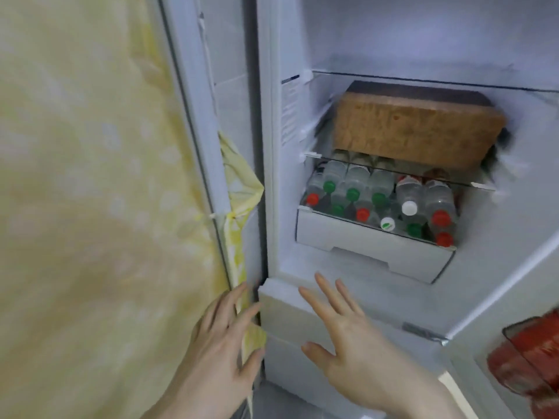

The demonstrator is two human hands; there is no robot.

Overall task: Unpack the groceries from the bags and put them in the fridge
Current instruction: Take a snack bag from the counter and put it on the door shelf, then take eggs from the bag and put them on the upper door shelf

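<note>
head view showed the left hand (223, 337) and right hand (348, 334), both spread wide and holding nothing, before the open fridge (348, 285) with no bags or groceries visible, so crowded bottles (381, 198) might leave newcomers little room.

Left hand (225, 337), right hand (348, 337): fingers spread.

A: Where is there open room in the fridge (272, 176)?

B: At twelve o'clock, above the top glass shelf (423, 80), the space is bare. Below it, a brown box (417, 131) fills most of the middle shelf.

A: And lower down?

B: At one o'clock, bottles (378, 198) pack the drawer (363, 246) tightly. At nine o'clock, a yellow cloth (90, 176) hangs alongside the fridge.
</note>
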